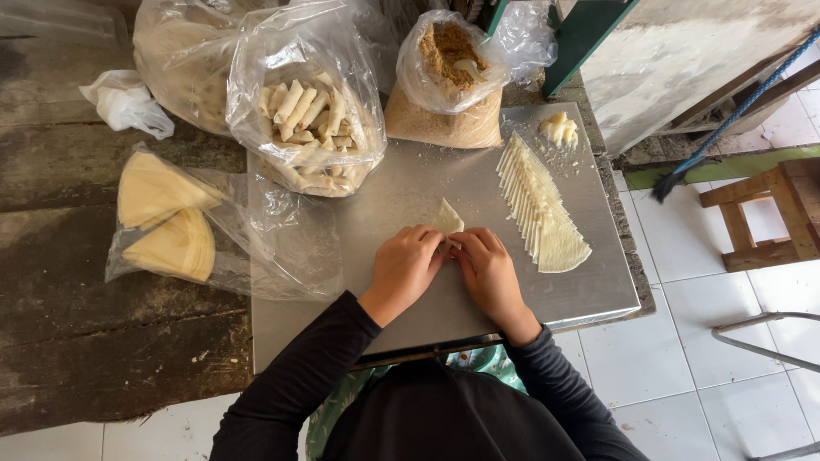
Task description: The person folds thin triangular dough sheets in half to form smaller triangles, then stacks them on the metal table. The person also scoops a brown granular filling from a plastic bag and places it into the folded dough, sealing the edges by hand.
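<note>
Both hands — left hand [403, 266], right hand [485, 266] — are closing around one pale triangular wrapper [448, 218]; the clear bag of finished rolls [309, 115] looks well filled, while a fanned row of unrolled wrappers [540, 205] is waiting on the steel worktop [410, 175].

Single head view, looking steeply down from above, close over metal tray [589, 290] at wearer's front.

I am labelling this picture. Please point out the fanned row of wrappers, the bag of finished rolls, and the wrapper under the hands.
Fanned wrappers [538, 205], head view, mid-row.
Bag of rolls [309, 119], head view, rolls inside.
Wrapper [448, 218], head view, exposed tip.
</note>
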